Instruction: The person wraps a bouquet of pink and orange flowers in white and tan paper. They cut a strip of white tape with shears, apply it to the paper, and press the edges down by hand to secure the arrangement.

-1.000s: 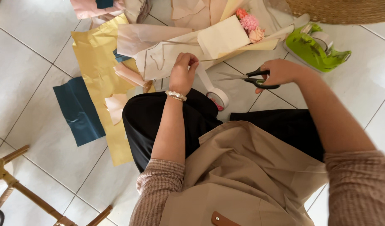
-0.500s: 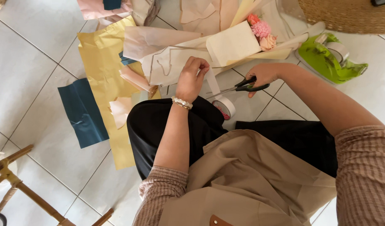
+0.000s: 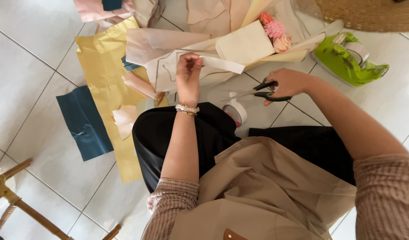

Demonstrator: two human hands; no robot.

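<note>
Since the earlier frame, the left hand (image 3: 188,75) has risen from beside the tape roll (image 3: 236,112) and now pinches a strip of white tape (image 3: 215,62), pulled out level in front of the wrapped bouquet. Right hand (image 3: 288,82) has shifted a little to the right, fingers closed through the scissors (image 3: 262,91).

Floor (image 3: 31,40): pale tile, the person seated on it with black-clad knees forward. Yellow paper sheet (image 3: 102,66) lies at left, a dark blue sheet (image 3: 83,122) beside it, apart from both hands. Bouquet wrap (image 3: 244,44) of cream paper rests ahead of the knees, pink flowers (image 3: 274,30) showing at its top. Green tape dispenser (image 3: 346,60) sits well to the right.

Tape roll stands on the floor just beside the right knee, between the two hands. Scissors point left, toward the strip; whether the blades are open cannot be told.

Judgement: step in hand is cutting off a length of tape. The cut seems to call for bringing the blades across the strip while the left hand keeps it taut and off the paper.
</note>
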